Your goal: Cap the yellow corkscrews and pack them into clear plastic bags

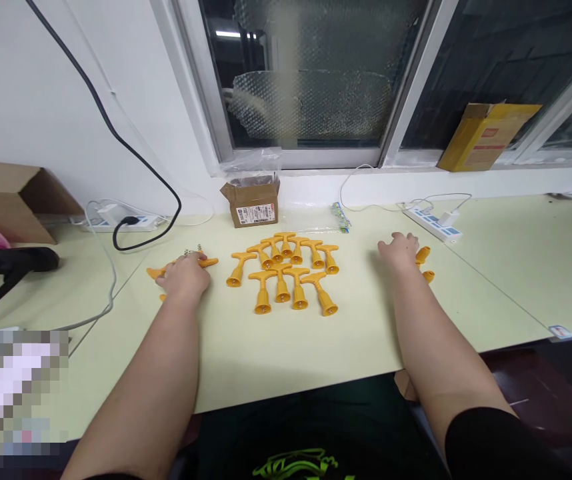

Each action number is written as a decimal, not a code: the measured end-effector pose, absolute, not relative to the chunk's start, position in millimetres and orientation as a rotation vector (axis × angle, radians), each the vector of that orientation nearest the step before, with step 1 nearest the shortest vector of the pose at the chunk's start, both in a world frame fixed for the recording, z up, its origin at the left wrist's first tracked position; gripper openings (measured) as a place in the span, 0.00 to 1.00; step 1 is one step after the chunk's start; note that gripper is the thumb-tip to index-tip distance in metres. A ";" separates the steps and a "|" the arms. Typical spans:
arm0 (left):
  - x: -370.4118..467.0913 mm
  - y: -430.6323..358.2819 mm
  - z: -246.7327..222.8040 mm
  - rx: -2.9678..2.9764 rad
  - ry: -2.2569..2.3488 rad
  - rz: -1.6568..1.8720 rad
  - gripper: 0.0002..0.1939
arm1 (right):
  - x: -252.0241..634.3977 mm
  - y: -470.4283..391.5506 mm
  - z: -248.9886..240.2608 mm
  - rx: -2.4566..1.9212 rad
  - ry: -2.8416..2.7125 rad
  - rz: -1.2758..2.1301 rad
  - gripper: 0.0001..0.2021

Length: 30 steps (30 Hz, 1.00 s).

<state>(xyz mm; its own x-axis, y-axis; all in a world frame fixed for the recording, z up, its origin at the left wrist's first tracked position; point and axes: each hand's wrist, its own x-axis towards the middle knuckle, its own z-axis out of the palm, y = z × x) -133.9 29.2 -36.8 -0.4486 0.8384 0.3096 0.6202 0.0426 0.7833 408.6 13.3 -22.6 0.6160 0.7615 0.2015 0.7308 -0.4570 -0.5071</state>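
Several orange T-shaped plastic parts (286,273) lie in rows at the middle of the pale green table (276,353). My left hand (185,275) rests palm down over an orange part (206,263) at the left of the group, with a small metal piece (193,252) just behind it. My right hand (400,251) lies flat on the table at the right, fingers spread, touching two orange parts (423,261) beside it. Whether either hand grips a part is hidden by the palms.
A small open cardboard box (253,201) stands behind the parts by the window sill. Power strips lie at the back left (116,219) and back right (433,224), with cables across the table. A larger carton (13,197) sits far left, a yellow box (486,137) on the sill.
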 end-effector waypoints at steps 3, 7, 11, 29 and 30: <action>-132.4 28.3 -33.6 1.496 2.173 1.256 0.07 | 409.2 17.2 -26.7 -2.289 -1.232 0.119 0.22; -123.9 20.8 -22.6 1.666 2.234 1.110 0.06 | 406.4 16.0 -32.6 -2.202 -1.270 0.144 0.22; -112.0 10.2 -6.3 1.804 2.166 1.230 0.08 | 401.6 14.2 -36.0 -2.185 -1.304 0.256 0.27; 2.7 -25.5 14.1 0.795 0.957 1.517 0.06 | 283.9 -28.9 -6.0 -1.169 -1.678 0.694 0.16; 4.7 -27.1 13.5 0.805 0.952 1.504 0.07 | 279.0 -32.5 -4.4 -1.150 -1.712 0.687 0.15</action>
<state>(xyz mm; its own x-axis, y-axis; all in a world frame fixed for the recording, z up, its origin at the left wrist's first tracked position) 4.7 -27.1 13.5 -0.1402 0.9900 -0.0165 -0.4388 -0.0472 0.8974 279.0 -32.5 -4.4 -0.1285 0.9134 0.3862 0.3926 0.4045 -0.8260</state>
